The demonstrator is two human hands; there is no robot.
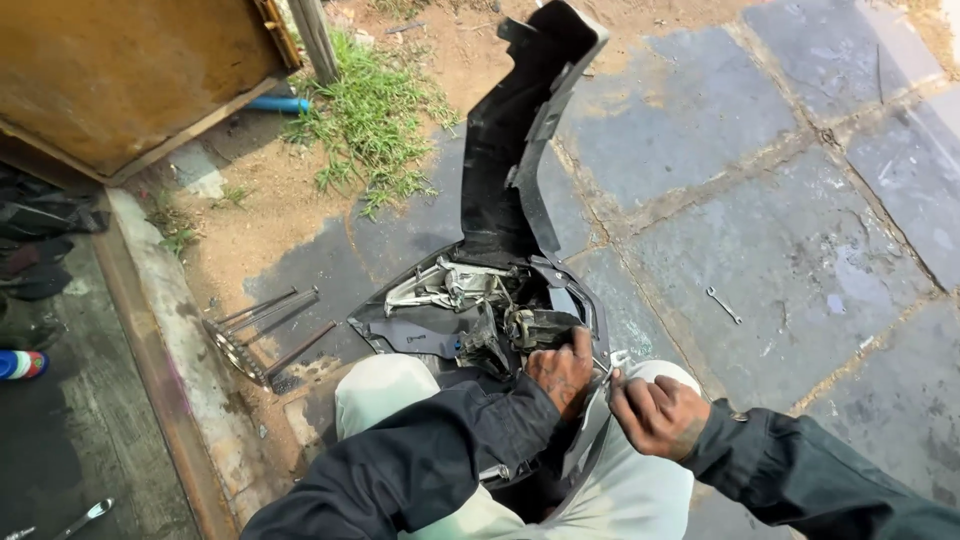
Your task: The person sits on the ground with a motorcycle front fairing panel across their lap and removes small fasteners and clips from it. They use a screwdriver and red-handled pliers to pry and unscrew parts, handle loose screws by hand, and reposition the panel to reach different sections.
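panel work midway: left hand (pixel 560 372) grips black scooter body panel (pixel 500 300); right hand (pixel 655 412) beside it pinches small metal part (pixel 612 368); spanner (pixel 722 304) lies apart.

Stone paving (pixel 800 250), small wrench (pixel 723 304)

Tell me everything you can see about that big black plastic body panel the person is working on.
The black body panel looks like moulded plastic, dusty and scuffed, with a long curved arm rising away over the stone paving. Its wider lower end, lying across the person's lap, shows the inner side: grey metal brackets, wiring and a lamp-like housing. The left hand rests on that inner part; the right hand pinches a small metal piece at its right edge.
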